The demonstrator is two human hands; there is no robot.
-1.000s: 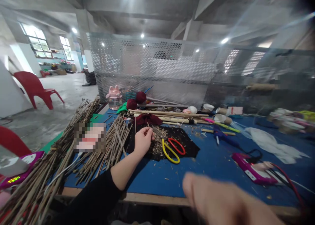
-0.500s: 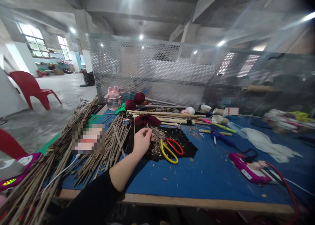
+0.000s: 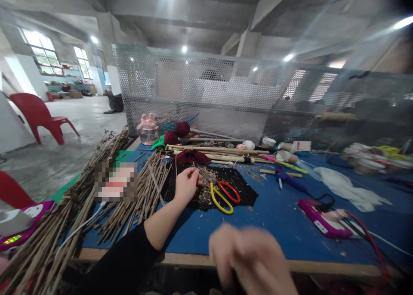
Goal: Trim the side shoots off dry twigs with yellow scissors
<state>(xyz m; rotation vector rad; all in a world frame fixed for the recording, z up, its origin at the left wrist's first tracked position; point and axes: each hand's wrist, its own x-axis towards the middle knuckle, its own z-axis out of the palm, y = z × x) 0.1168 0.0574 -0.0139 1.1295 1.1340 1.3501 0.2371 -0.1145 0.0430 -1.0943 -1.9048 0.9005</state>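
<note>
My left hand (image 3: pixel 187 186) rests over a black cloth (image 3: pixel 247 196) strewn with small wood chips (image 3: pixel 207 196). Its thumb and fingertips are pinched together; what lies between them, if anything, is too small to name. Just right of it lies a pair of scissors (image 3: pixel 226 211) with one yellow and one red handle, blades pointing away among the chips. Low in front, over the table's near edge, my right hand (image 3: pixel 250 258) is smeared by motion, so its fingers are unclear. Left of the cloth, a heap of thin brown sticks (image 3: pixel 138 200) is spread on the table.
Long bundled twigs (image 3: pixel 67 200) cover the left side. Dark red balls (image 3: pixel 171 137), pale sticks (image 3: pixel 222 150) and a pink jar (image 3: pixel 149 129) line the back. To the right are a blue glue gun (image 3: pixel 290 181), a magenta power strip (image 3: pixel 322 222) and white plastic (image 3: pixel 345 187).
My right hand has come into view from below, over the near table edge. My left hand keeps its place and pinch; the scissors have not moved.
</note>
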